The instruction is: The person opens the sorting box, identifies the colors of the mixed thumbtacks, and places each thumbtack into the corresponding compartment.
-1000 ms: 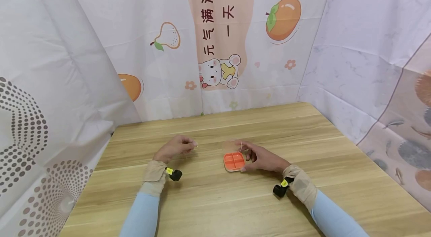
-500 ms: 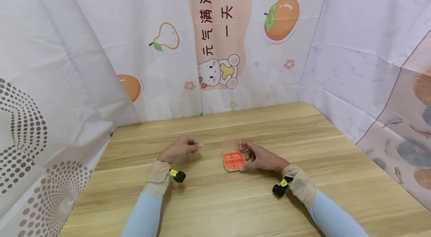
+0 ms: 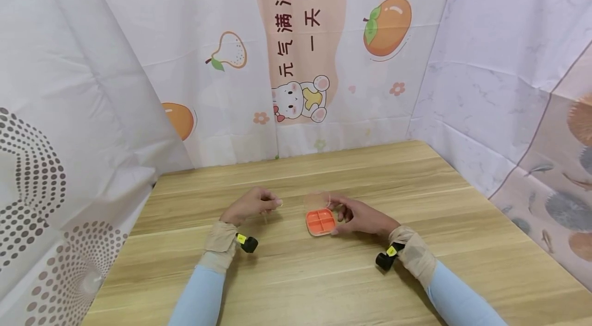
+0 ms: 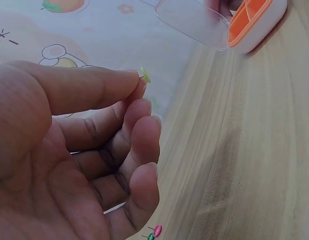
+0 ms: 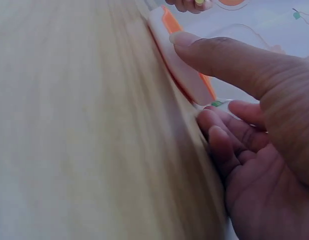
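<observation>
My left hand (image 3: 250, 206) is raised over the table, left of the small box. Between thumb and index finger it pinches a yellow thumbtack (image 4: 146, 75), its metal point turned back toward the fingers. The small box (image 3: 321, 222) has an orange divided inside and a white outer wall. Its clear lid (image 4: 194, 22) stands open on the far side. My right hand (image 3: 365, 218) holds the box at its right side, thumb at the near corner and the other fingers behind. In the right wrist view the thumb lies against the orange rim.
A pink thumbtack (image 4: 158, 230) and a green thumbtack (image 4: 151, 236) lie on the wooden table (image 3: 296, 279), below the left hand in the left wrist view. A printed curtain (image 3: 222, 125) hangs behind the table's far edge.
My left hand has moved a little to the right, toward the box, with the yellow thumbtack pinched. My right hand and the box have stayed about where they were.
</observation>
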The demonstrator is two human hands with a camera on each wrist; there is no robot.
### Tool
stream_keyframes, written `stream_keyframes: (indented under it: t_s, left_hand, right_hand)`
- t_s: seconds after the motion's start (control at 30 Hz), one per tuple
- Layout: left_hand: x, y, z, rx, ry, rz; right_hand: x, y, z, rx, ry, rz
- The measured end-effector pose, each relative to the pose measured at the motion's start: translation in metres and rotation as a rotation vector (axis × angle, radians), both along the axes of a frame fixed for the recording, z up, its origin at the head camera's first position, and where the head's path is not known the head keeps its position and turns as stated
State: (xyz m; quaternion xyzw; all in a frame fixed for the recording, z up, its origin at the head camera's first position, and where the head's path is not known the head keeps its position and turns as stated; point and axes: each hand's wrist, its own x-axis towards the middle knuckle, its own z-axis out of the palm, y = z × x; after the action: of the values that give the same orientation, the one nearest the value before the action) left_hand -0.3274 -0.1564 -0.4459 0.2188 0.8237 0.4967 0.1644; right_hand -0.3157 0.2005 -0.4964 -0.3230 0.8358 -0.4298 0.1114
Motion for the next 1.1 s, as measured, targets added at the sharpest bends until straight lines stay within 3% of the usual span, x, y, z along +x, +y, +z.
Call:
stream_keyframes:
  t_s: [0.27,0.57,1.1]
  left_hand:
    - [0.001,0.003,0.001,-0.021,-0.007,0.012]
    - [0.003,0.006,0.002,-0.041,0.002,0.015]
    - [0.003,0.012,-0.001,-0.022,0.007,-0.020]
  right_hand:
    - [0.002,0.004,0.006,-0.007,-0.059,-0.006]
    - [0.000,0.004,0.003,0.066,0.034,0.009]
    - [0.002,0.002,0.004,0.063,0.033,-0.015]
